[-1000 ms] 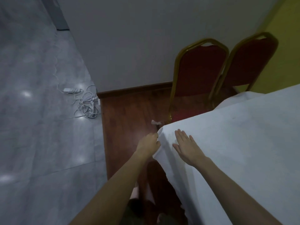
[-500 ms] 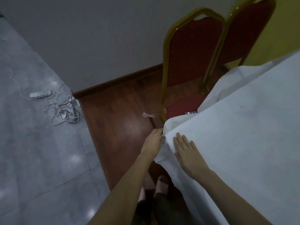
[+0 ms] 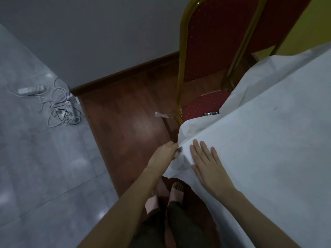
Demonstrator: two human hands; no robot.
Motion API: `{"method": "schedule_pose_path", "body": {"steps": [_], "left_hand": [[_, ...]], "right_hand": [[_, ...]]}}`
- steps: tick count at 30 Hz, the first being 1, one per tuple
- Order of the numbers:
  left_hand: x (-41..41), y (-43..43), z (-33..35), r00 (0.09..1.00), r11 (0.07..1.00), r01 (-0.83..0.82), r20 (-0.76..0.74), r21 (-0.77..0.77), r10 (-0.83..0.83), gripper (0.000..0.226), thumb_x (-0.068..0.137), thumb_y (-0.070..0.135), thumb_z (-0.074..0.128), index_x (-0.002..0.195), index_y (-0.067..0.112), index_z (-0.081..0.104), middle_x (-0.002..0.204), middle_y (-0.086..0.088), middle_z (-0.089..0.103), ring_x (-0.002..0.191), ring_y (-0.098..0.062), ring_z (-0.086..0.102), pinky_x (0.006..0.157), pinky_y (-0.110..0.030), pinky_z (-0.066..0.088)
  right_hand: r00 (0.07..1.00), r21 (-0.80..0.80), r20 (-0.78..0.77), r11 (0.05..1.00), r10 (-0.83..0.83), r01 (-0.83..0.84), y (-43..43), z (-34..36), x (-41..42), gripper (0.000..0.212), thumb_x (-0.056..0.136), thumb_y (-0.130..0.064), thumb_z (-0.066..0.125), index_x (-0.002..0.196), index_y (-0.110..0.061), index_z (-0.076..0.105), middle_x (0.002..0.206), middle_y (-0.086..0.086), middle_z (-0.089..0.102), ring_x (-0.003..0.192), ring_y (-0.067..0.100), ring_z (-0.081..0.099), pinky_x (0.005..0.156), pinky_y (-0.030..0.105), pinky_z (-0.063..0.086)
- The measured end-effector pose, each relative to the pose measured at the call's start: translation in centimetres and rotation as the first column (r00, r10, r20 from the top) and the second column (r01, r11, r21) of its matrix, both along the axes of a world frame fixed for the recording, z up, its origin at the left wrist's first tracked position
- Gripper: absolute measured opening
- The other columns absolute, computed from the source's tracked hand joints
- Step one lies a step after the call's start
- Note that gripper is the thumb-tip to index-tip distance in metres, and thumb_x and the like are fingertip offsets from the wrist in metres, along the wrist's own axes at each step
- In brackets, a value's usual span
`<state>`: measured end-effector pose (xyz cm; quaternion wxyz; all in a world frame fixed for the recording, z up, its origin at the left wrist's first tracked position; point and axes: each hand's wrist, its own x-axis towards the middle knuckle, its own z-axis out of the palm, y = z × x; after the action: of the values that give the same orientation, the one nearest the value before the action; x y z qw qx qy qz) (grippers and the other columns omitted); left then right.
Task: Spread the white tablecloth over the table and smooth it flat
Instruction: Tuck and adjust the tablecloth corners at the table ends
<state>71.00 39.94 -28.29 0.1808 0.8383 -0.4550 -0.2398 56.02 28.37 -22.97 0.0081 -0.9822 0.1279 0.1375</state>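
Observation:
The white tablecloth covers the table on the right, and its near-left corner hangs over the edge with folds. My left hand pinches the cloth at that corner, just below the table's edge. My right hand lies flat on the cloth beside the corner, fingers together and stretched out. The table itself is hidden under the cloth.
Two red chairs with gold frames stand against the table's far-left side. A tangle of white cables and a power strip lies on the grey tile floor at left. My feet stand on the wooden floor.
The view has tilted down and drawn closer to the corner. My left hand stays pinched on the cloth corner; my right hand stays flat, slid slightly toward me.

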Motion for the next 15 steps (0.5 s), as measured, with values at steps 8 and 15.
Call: {"method": "schedule_pose_path", "body": {"steps": [8, 15], "left_hand": [[-0.6, -1.3, -0.4, 0.995, 0.991, -0.013, -0.093, 0.131, 0.025, 0.020, 0.085, 0.023, 0.061, 0.102, 0.015, 0.061, 0.090, -0.004, 0.067, 0.077, -0.022, 0.064, 0.065, -0.028, 0.046], [-0.1, -0.7, 1.2, 0.995, 0.993, -0.092, -0.039, -0.075, 0.090, 0.019, 0.095, 0.017, 0.044, 0.092, 0.008, 0.061, 0.084, -0.008, 0.064, 0.070, -0.021, 0.057, 0.059, -0.028, 0.036]], "right_hand": [[0.996, -0.008, 0.042, 0.997, 0.073, -0.072, -0.6, -0.2, 2.3, 0.056, 0.096, -0.034, 0.022, 0.147, -0.011, 0.023, 0.155, 0.014, 0.027, 0.143, 0.032, 0.024, 0.111, 0.052, 0.028], [0.997, -0.019, 0.078, 1.000, 0.022, -0.021, 0.0, -1.1, 1.0, 0.055, 0.099, -0.032, 0.018, 0.149, -0.009, 0.018, 0.157, 0.014, 0.018, 0.145, 0.031, 0.017, 0.117, 0.047, 0.008]]}}
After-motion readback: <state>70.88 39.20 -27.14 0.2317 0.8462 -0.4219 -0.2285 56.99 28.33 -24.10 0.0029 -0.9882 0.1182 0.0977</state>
